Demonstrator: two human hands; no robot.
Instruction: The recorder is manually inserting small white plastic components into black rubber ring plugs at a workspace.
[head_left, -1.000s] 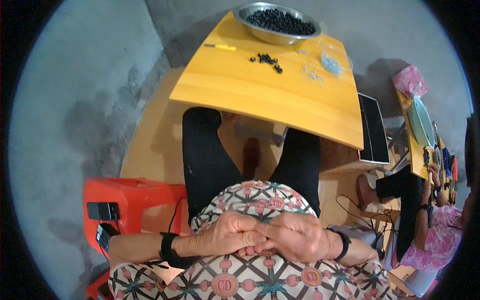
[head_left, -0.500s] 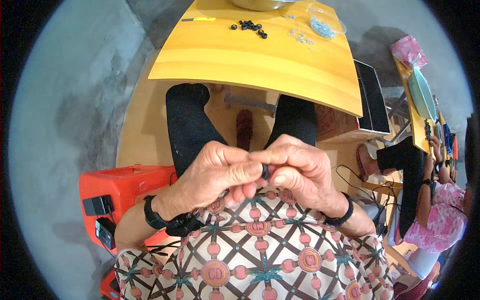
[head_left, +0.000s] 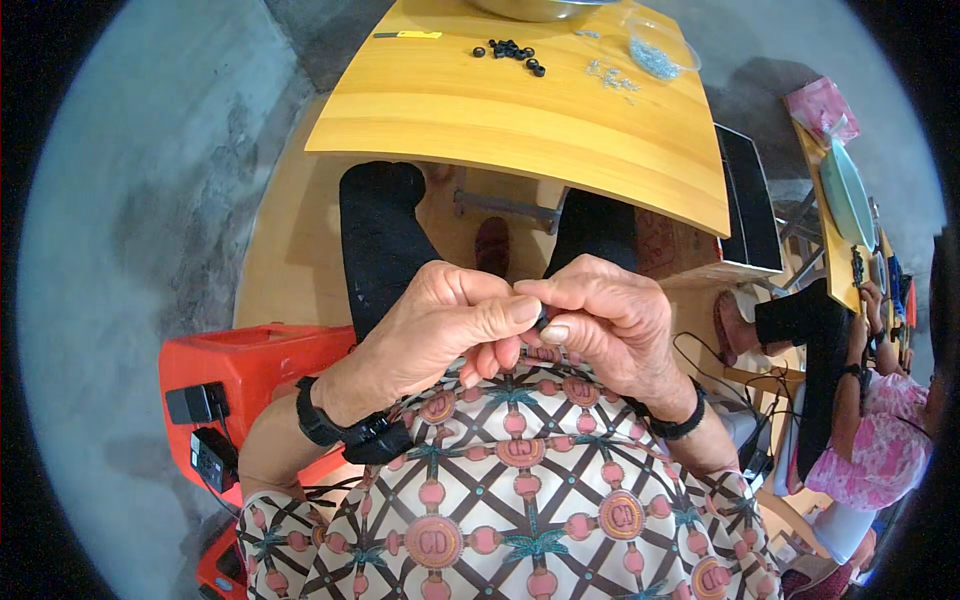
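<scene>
A yellow table (head_left: 500, 115) stands on the far side, with black parts (head_left: 512, 50) loosely grouped there, a clear tub (head_left: 655, 58) to their right and a cutter (head_left: 412, 35) to their left. Nearer, over the lap, the left hand (head_left: 440, 320) and right hand (head_left: 615, 320) meet, fingers curled, both pinching one small black piece (head_left: 542, 318) between thumbs and fingertips, which mostly hide it.

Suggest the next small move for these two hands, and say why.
I would probably turn the small black piece slightly into view: the left hand and right hand meet around it above the lap, hiding most of it, so its orientation is hard to check.
</scene>
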